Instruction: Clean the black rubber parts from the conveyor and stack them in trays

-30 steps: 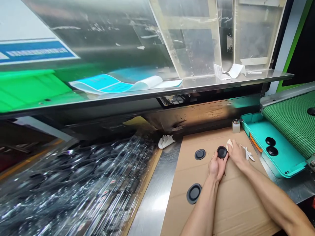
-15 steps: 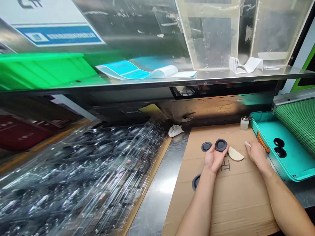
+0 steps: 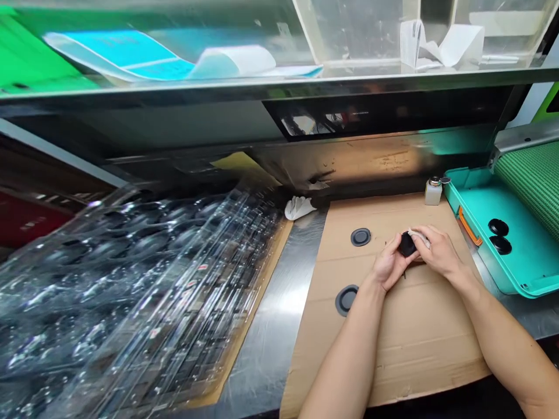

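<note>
The black disc (image 3: 406, 245) is partly covered by the right hand (image 3: 440, 249), in which a white piece (image 3: 419, 237) is mostly hidden. Left of and nearer than the grip, a grey disc (image 3: 347, 299) is overlapped by the left forearm (image 3: 349, 355). Far left, clear trays (image 3: 144, 291) are blurred and cut off.

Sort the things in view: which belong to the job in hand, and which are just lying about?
Likely the job:
black disc, in the left hand
white cloth, seemingly, in the right hand
two grey discs, on the cardboard
teal tray with black pieces

Probably lying about:
blue sheet, on the shelf
folded white paper, also there
</note>
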Demonstrator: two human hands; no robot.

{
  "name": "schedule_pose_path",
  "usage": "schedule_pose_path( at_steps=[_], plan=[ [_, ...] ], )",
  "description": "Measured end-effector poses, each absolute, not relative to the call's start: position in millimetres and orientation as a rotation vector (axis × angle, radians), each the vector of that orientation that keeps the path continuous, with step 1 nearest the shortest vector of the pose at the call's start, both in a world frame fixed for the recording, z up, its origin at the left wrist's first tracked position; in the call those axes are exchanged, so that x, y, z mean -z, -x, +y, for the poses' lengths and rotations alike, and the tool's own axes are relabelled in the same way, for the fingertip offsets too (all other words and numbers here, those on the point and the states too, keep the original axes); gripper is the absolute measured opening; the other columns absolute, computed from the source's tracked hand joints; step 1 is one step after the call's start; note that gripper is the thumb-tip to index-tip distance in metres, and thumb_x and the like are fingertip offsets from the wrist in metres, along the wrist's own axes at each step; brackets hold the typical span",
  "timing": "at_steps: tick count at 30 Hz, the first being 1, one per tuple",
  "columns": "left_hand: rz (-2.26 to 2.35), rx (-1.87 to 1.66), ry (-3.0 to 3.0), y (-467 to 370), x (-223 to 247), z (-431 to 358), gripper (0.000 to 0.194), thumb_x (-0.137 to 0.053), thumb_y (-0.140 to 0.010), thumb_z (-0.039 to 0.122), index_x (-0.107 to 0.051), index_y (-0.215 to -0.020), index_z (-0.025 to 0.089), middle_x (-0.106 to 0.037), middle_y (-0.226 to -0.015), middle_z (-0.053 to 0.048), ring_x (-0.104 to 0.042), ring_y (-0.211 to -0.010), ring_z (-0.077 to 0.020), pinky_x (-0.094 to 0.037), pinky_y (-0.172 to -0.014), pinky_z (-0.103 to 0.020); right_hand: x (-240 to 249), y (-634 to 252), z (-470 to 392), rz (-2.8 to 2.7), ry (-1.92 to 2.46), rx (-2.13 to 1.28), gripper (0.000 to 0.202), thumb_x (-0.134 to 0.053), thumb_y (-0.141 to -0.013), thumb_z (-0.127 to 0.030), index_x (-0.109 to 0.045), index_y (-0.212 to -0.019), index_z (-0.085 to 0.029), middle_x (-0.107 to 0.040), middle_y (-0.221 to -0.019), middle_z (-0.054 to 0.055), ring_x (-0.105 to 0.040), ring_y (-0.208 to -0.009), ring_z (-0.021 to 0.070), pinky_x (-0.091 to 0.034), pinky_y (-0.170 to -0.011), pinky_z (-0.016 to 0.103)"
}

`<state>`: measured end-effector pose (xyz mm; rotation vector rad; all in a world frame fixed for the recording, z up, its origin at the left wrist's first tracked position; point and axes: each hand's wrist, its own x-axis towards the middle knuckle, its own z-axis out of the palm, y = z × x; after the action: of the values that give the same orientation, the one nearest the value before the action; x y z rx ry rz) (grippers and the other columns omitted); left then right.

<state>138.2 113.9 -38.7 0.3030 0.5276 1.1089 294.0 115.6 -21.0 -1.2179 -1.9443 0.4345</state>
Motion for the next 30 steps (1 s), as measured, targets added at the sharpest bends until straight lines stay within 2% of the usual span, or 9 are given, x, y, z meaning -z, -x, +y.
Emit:
schedule_pose_path(
  at_steps=[3, 5, 7, 9, 13, 18, 23, 30],
  plan=[
    [0.691, -1.018, -0.358, -137, 35, 115, 0.044, -0.043, -0.104, 0.046, -0.070, -0.100, 0.011, -0.076, -0.092, -0.011, -0.072, -0.076, -0.0155, -0.062, -0.070, -0.027, 13, -293, 113, -1.969, 1.288, -0.431, 0.023, -0.051, -0.097, -0.026, -0.070, -0.110, -0.021, -0.072, -0.108, 0.007, -0.066, -0.101, 0.0205, -0.048, -0.091, 0.029],
    [0.766, -0.896, -0.415, -136, 35, 116, 0.062, -0.035, -0.102, 0.060, -0.070, -0.094, 0.009, -0.073, -0.075, -0.011, -0.066, -0.054, -0.0137, -0.054, -0.047, -0.021, 10, -291, 112, -1.987, 1.354, -0.435, 0.023, -0.051, -0.097, -0.026, -0.070, -0.107, -0.019, -0.072, -0.106, 0.008, -0.065, -0.099, 0.0206, -0.047, -0.090, 0.028],
    [0.816, -0.817, -0.458, -136, 36, 116, 0.075, -0.026, -0.100, 0.068, -0.070, -0.091, 0.008, -0.068, -0.063, -0.010, -0.059, -0.041, -0.0133, -0.045, -0.035, -0.020, 10, -289, 113, -2.005, 1.387, -0.439, 0.023, -0.050, -0.096, -0.026, -0.070, -0.106, -0.018, -0.071, -0.105, 0.008, -0.064, -0.098, 0.0206, -0.045, -0.088, 0.028],
    [0.856, -0.812, -0.489, -139, 38, 115, 0.079, -0.023, -0.099, 0.070, -0.070, -0.089, 0.008, -0.065, -0.057, -0.009, -0.058, -0.038, -0.0142, -0.042, -0.032, -0.021, 13, -287, 114, -2.040, 1.397, -0.444, 0.022, -0.050, -0.096, -0.026, -0.069, -0.104, -0.018, -0.071, -0.102, 0.007, -0.063, -0.094, 0.0199, -0.044, -0.086, 0.027],
    [0.979, -0.906, -0.585, -149, 42, 110, 0.073, -0.032, -0.097, 0.072, -0.069, -0.084, 0.010, -0.062, -0.051, -0.006, -0.056, -0.036, -0.0141, -0.039, -0.032, -0.021, 20, -284, 114, -2.122, 1.452, -0.399, 0.019, -0.052, -0.095, -0.026, -0.068, -0.100, -0.018, -0.070, -0.100, 0.007, -0.061, -0.087, 0.0186, -0.040, -0.079, 0.026],
    [1.090, -0.974, -0.652, -157, 45, 106, 0.073, -0.034, -0.097, 0.070, -0.070, -0.088, 0.008, -0.063, -0.049, -0.007, -0.057, -0.037, -0.0146, -0.041, -0.035, -0.022, 18, -289, 112, -2.156, 1.581, -0.340, 0.015, -0.054, -0.091, -0.024, -0.068, -0.089, -0.019, -0.069, -0.087, 0.005, -0.058, -0.076, 0.0183, -0.034, -0.070, 0.028],
    [1.085, -0.973, -0.689, -155, 45, 108, 0.072, -0.039, -0.094, 0.073, -0.070, -0.086, 0.008, -0.065, -0.052, -0.008, -0.058, -0.037, -0.0152, -0.041, -0.034, -0.022, 13, -290, 114, -2.153, 1.526, -0.364, 0.018, -0.052, -0.092, -0.023, -0.068, -0.086, -0.018, -0.070, -0.088, 0.005, -0.059, -0.077, 0.0177, -0.036, -0.072, 0.027],
    [1.150, -0.990, -0.741, -159, 50, 107, 0.066, -0.040, -0.097, 0.068, -0.068, -0.075, 0.013, -0.064, -0.049, -0.007, -0.057, -0.036, -0.0159, -0.042, -0.035, -0.023, 12, -291, 114, -2.187, 1.605, -0.387, 0.016, -0.053, -0.089, -0.023, -0.069, -0.087, -0.019, -0.071, -0.084, 0.005, -0.061, -0.077, 0.0192, -0.036, -0.072, 0.027]
  ],
)
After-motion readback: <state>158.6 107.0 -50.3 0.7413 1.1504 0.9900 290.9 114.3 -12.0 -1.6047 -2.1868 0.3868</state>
